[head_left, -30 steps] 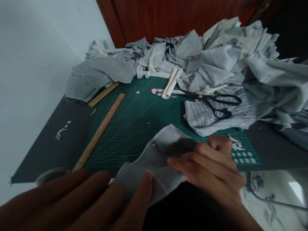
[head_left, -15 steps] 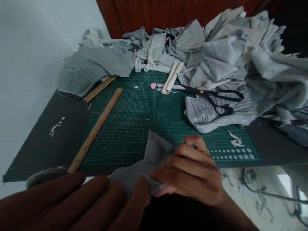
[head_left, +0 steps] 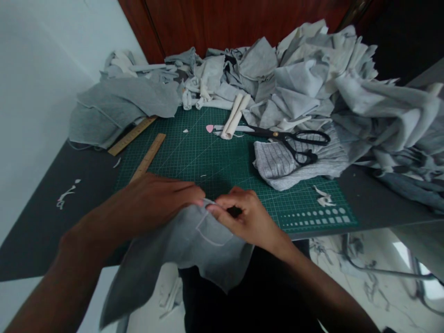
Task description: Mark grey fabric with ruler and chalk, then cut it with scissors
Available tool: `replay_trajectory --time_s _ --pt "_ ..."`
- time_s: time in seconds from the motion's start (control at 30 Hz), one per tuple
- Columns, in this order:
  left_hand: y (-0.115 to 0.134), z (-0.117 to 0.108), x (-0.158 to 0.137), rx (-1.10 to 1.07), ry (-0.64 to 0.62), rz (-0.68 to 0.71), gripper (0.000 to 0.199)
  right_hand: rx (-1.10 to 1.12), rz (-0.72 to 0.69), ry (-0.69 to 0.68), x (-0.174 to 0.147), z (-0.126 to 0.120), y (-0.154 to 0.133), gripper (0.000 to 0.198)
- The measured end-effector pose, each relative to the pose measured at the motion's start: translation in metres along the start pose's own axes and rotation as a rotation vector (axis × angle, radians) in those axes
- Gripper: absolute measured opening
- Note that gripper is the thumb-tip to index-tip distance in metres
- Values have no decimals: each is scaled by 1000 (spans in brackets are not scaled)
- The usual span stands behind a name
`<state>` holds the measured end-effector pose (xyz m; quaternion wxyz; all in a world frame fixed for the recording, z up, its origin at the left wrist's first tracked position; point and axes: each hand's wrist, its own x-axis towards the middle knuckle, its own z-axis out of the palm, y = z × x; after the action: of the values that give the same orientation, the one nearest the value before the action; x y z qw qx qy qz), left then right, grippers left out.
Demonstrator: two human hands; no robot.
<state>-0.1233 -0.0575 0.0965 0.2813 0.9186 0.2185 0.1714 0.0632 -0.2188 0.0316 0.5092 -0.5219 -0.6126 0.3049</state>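
A piece of grey fabric (head_left: 187, 238) hangs down from both hands at the table's front edge, with a pale angular line marked on its face. My left hand (head_left: 166, 196) is closed on its top edge, fingers pressed together. Right beside it, my right hand (head_left: 239, 212) pinches the same edge between thumb and curled fingers. The two sets of fingertips are nearly touching. Behind the hands lies the green cutting mat (head_left: 194, 155). One wooden ruler (head_left: 149, 157) is partly hidden by my left hand.
Black-handled scissors (head_left: 275, 134) rest across folded striped cloth (head_left: 294, 166), blades by a cream fabric roll (head_left: 236, 118) and a pink chalk piece (head_left: 209, 128). A large heap of grey fabric (head_left: 301, 74) fills the back and right. Another ruler (head_left: 132, 135) lies partly under grey cloth (head_left: 121, 104).
Both hands have come up over the table's front edge and closer together. The fabric has been turned and now hangs open below them. The view has shifted slightly.
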Motion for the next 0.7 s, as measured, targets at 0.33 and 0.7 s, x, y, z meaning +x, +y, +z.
replay_trajectory --time_s 0.33,0.7 --pt "-20 50 60 71 -721 289 28 98 491 -359 -21 -33 6 32" --pt "-20 65 53 4 -682 319 34 -1208 -38 -34 -18 -235 50 38"
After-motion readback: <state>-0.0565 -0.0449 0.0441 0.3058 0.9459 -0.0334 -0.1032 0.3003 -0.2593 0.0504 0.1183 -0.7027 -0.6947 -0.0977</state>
